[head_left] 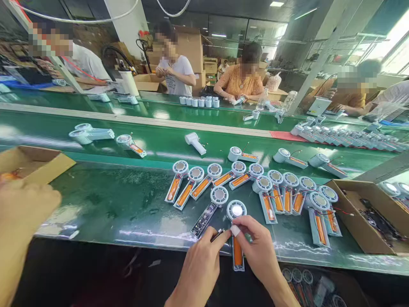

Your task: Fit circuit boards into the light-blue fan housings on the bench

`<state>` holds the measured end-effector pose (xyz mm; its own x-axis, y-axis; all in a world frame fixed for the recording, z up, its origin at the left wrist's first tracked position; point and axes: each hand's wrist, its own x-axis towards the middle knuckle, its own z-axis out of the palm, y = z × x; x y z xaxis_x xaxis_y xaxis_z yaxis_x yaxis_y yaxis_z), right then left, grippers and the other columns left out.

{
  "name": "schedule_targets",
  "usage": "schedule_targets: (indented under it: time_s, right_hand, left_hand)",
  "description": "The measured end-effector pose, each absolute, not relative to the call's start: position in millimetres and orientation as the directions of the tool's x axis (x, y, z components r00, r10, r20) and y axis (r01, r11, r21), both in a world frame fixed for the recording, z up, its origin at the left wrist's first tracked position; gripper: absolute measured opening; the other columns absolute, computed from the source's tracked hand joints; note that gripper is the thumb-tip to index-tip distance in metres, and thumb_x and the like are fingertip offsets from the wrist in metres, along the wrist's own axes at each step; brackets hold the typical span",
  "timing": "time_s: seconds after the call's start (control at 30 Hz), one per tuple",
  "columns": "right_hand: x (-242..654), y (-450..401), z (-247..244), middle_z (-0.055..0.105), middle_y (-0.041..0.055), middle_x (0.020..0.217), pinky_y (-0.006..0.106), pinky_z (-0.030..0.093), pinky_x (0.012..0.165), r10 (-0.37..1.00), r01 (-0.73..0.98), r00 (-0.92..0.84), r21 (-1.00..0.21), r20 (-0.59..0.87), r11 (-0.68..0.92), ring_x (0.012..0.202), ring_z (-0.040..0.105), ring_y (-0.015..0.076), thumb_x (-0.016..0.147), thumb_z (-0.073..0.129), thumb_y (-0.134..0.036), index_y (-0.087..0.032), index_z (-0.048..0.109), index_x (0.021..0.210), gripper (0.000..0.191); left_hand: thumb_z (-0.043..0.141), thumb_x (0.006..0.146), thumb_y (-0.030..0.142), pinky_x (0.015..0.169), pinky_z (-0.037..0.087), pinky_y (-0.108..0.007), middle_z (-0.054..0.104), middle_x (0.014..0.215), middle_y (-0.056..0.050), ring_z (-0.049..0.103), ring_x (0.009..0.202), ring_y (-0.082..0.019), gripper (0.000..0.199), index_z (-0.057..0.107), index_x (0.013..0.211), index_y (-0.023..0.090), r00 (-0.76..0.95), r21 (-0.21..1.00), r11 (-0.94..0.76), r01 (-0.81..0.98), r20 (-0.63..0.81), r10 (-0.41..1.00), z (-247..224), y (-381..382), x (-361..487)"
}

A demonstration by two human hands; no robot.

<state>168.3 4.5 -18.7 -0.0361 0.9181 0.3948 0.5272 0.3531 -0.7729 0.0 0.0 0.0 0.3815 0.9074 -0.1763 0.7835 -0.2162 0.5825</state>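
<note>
A white handheld fan [237, 209] with an orange battery [237, 252] in its opened handle lies in front of me, the handle end jutting past the bench edge. My left hand [202, 263] is closed at its left side, a small black part [217, 235] showing between the fingers. Thumb and forefinger of my right hand [257, 244] pinch together at the fan's neck; whatever they grip is hidden. Just left lies another fan [219, 195] whose handle carries a black circuit board [204, 219].
Several opened fans [263, 184] lie in a row behind my hands. A cardboard box [361, 230] with dark parts stands right, another box [47, 164] left. A co-worker's arm [19, 221] reaches in at left. More fans sit on the green belt [159, 149]; several people work opposite.
</note>
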Motion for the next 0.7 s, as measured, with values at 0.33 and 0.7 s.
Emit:
schedule_targets:
  time_s: [0.33, 0.7]
  right_hand:
    - [174, -1, -30, 0.067, 0.0078, 0.106, 0.028, 0.054, 0.082, 0.877, 0.731, -0.013, -0.595, 0.48, 0.336, 0.097, 0.067, 0.0199, 0.1, 0.044, -0.013, -0.022, 0.062, 0.112, 0.024]
    - [164, 0, -5, 0.068, 0.0048, 0.099, 0.027, 0.05, 0.077, 0.976, 0.598, -0.063, -0.775, 0.208, 0.204, 0.089, 0.065, 0.0191, 0.096, 0.049, -0.013, -0.022, 0.068, 0.095, 0.022]
  left_hand:
    - [0.032, 0.092, 0.006, 0.084, 0.059, -0.037, 0.073, 0.119, -0.007, 0.074, 0.104, -0.025, 0.057, 0.052, 0.142, 0.027, 0.329, 0.709, -0.23, 0.666, -0.003, 0.944, -15, -1, 3]
    - [0.039, 0.093, 0.019, 0.071, 0.061, -0.037, 0.08, 0.097, -0.002, 0.078, 0.088, -0.025, 0.026, 0.059, 0.108, 0.026, 0.164, 0.803, -0.1, 0.587, 0.002, 0.986, -18, -1, 6]
